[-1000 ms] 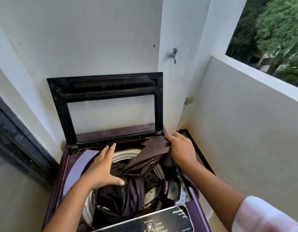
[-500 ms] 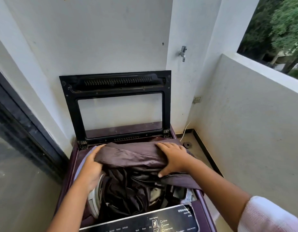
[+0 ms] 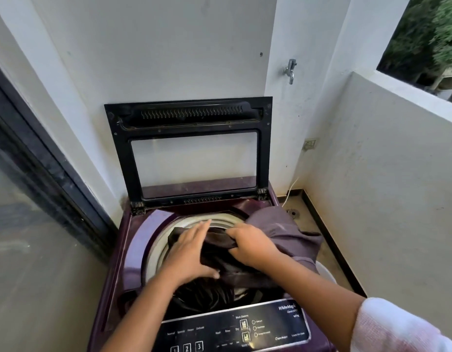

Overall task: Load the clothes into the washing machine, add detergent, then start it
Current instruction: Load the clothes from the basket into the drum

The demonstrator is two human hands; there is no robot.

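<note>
A purple top-loading washing machine (image 3: 133,252) stands in front of me with its black-framed glass lid (image 3: 188,148) raised against the wall. Dark brown and purple clothes (image 3: 283,235) fill the drum opening, and one part hangs over the machine's right rim. My left hand (image 3: 192,252) lies flat on the dark cloth, fingers spread, pressing down. My right hand (image 3: 250,246) is closed around a fold of the same cloth. The black control panel (image 3: 235,329) with numbered buttons runs along the near edge.
A metal tap (image 3: 289,69) sticks out of the white wall above the machine's right side. A low white balcony wall (image 3: 397,174) closes the right, with a floor drain (image 3: 292,213) and a white cable at its foot. A dark-framed glass door (image 3: 29,199) stands left.
Both hands have come together over the drum and pushed the cloth lower. The stretched purple garment has bunched, with part now draped over the right rim. My view has tilted down.
</note>
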